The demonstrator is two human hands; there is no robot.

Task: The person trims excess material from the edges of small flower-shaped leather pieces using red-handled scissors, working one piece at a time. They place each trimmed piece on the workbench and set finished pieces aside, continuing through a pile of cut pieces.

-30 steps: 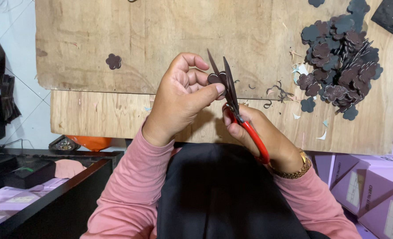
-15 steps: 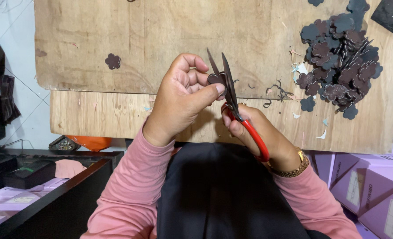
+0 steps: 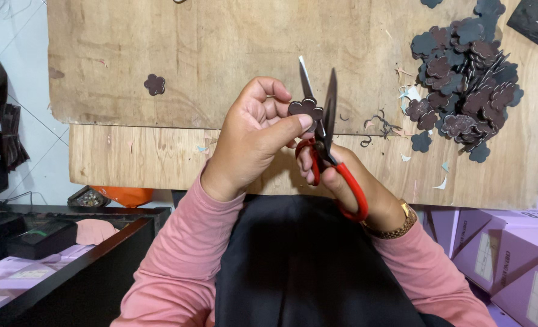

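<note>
My left hand [image 3: 254,139] pinches a small dark brown flower-shaped cutout [image 3: 305,109] between thumb and fingers, over the front edge of a wooden board [image 3: 208,54]. My right hand [image 3: 354,184] grips red-handled scissors [image 3: 324,130], partly hidden behind the left hand. The scissor blades stand apart and point away from me, with the cutout's right edge between them. Both arms wear pink sleeves, and a gold watch sits on the right wrist.
A heap of dark flower cutouts [image 3: 465,85] lies at the board's right, with curled trimmings [image 3: 381,124] beside it. One single cutout [image 3: 154,84] lies at the left. A black sheet [image 3: 536,21] is at top right. Purple boxes [image 3: 511,254] stand lower right, a black desk [image 3: 51,266] lower left.
The hands, the scissors and the cutout have hardly shifted; the blades stay apart around the cutout's edge.
</note>
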